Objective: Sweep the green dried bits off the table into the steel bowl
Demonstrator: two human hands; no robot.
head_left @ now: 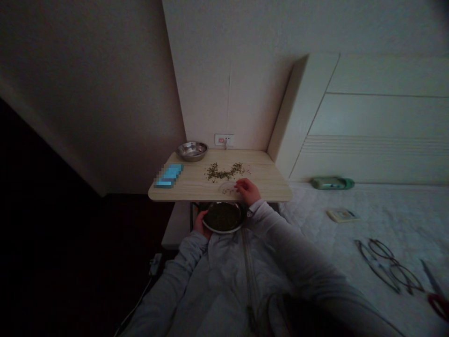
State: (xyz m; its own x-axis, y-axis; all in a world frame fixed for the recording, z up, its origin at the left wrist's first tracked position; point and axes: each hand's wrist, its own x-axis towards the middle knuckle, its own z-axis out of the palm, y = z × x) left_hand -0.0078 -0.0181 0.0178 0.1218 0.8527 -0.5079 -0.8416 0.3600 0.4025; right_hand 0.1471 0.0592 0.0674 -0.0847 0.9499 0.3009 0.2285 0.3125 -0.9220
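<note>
My left hand [200, 223] grips the left rim of a metal bowl [223, 218] full of dark grains, held just below the near edge of a small wooden table [266, 185]. My right hand [247, 190] rests on the table near its front edge, fingers curled together over a small transparent piece [228, 188] with a few grains. A loose heap of dark grains [224, 172] lies spread on the tabletop just beyond it. An empty metal bowl [191, 150] stands at the table's back left.
A blue flat object [169, 175] lies on the table's left side. A wall socket [223, 139] sits behind the table. On the bed to the right lie a green case [331, 183], a small booklet [342, 215], two pairs of glasses [387, 265] and red-handled scissors [437, 299].
</note>
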